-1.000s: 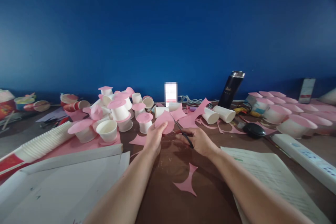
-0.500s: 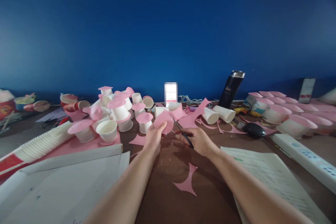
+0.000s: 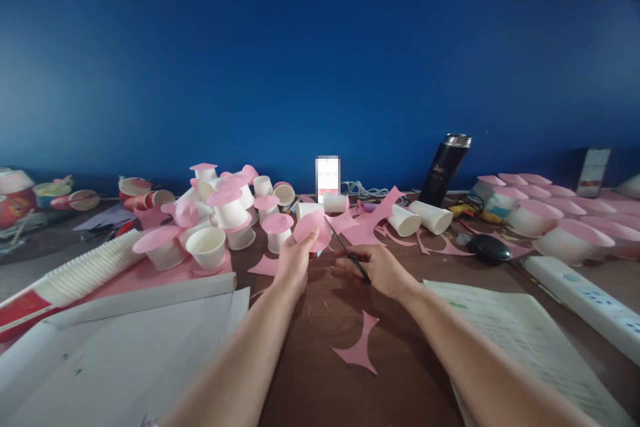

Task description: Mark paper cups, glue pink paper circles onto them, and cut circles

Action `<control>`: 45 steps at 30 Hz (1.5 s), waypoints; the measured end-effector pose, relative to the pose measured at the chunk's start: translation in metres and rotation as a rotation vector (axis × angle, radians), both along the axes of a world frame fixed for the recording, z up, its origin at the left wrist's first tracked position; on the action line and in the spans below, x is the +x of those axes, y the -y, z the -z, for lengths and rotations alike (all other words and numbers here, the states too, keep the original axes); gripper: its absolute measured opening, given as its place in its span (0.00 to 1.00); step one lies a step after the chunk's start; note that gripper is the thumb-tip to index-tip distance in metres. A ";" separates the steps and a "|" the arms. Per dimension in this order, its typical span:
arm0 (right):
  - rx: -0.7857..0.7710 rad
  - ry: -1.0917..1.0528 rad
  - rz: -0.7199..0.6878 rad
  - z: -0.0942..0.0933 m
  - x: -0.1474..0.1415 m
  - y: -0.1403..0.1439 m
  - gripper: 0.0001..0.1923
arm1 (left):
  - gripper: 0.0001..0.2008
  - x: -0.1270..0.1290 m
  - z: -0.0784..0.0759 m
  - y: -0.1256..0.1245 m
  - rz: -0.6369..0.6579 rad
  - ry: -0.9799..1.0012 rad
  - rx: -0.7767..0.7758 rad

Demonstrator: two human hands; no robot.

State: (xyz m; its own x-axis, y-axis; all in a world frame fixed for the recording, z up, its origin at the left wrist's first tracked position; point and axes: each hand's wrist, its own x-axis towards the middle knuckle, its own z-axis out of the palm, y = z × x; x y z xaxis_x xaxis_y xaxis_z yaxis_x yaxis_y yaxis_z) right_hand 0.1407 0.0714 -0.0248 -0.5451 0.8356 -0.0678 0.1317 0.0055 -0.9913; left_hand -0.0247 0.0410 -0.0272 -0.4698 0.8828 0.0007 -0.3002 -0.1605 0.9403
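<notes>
My left hand [image 3: 295, 259] pinches a roughly round piece of pink paper [image 3: 311, 227] between thumb and fingers. My right hand [image 3: 377, 268] is closed round the handles of dark scissors [image 3: 356, 261], whose blades point up and left to the paper's right edge. Several pink paper offcuts [image 3: 367, 227] lie just beyond the scissors. A curved pink scrap [image 3: 361, 348] rests on the brown table between my forearms. To the left of my left hand stands a white paper cup [image 3: 278, 233] with a pink disc on top.
More cups with pink tops [image 3: 227, 210] crowd the left, beside a long stack of nested cups [image 3: 93, 260]. A black flask [image 3: 445, 170] leans at the back. A computer mouse [image 3: 489, 249], power strip [image 3: 585, 297] and printed sheets [image 3: 520, 340] lie on the right.
The whole view has shifted slightly. Both hands keep their grips, and the pink paper is turned a little beside the scissor blades.
</notes>
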 end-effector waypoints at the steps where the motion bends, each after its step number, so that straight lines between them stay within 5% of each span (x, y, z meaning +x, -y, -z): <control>1: 0.011 0.009 0.001 -0.001 0.000 0.000 0.29 | 0.20 0.000 -0.001 0.001 0.009 -0.018 -0.012; 20: 0.088 0.048 0.008 -0.013 0.002 0.005 0.26 | 0.19 -0.001 0.008 -0.002 0.064 -0.006 -0.058; 45: 0.061 0.001 -0.002 -0.006 0.001 0.003 0.28 | 0.20 -0.001 0.004 -0.004 -0.041 0.079 -0.029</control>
State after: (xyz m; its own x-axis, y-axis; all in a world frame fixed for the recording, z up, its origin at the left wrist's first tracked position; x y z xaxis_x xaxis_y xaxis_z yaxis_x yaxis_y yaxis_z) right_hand 0.1413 0.0682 -0.0188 -0.5465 0.8373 -0.0178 0.1331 0.0658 -0.9889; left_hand -0.0252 0.0446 -0.0310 -0.5035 0.8617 -0.0628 -0.3668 -0.1473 0.9185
